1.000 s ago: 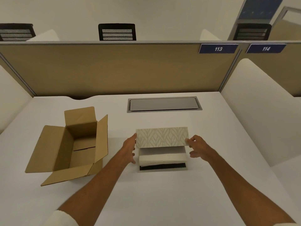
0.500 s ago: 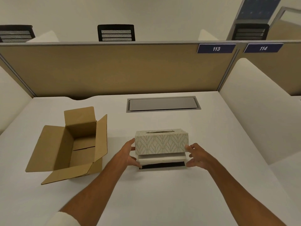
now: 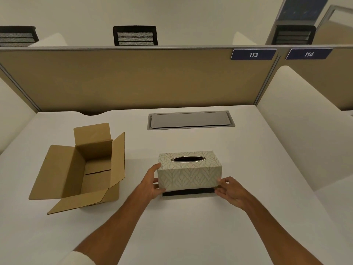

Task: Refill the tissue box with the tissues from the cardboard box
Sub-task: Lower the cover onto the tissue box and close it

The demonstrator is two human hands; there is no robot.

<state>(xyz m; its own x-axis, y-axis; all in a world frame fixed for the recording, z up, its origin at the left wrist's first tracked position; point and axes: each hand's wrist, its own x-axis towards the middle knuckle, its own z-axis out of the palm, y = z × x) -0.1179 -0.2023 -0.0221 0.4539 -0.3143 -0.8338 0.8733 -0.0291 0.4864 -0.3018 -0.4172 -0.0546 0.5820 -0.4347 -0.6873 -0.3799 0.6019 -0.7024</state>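
The leaf-patterned tissue box cover (image 3: 189,174) sits low over its dark base (image 3: 188,193) at the middle of the white desk (image 3: 191,230), with only a thin black strip of the base showing. Its oval metal-rimmed slot (image 3: 188,159) faces up. My left hand (image 3: 150,181) grips the cover's left end and my right hand (image 3: 228,190) holds its lower right corner. The tissues are hidden under the cover. The brown cardboard box (image 3: 84,169) stands to the left with its flaps open and its inside looks bare.
A grey hatch plate (image 3: 191,120) is set flush into the desk behind the tissue box. A tan partition (image 3: 133,79) closes the back, and white side panels (image 3: 298,121) flank the desk. Black chairs (image 3: 135,35) stand beyond the partition.
The cover was tilted up with the white tissue stack showing under it. Both hands lowered it over the stack onto the base, and the tissues are now covered.
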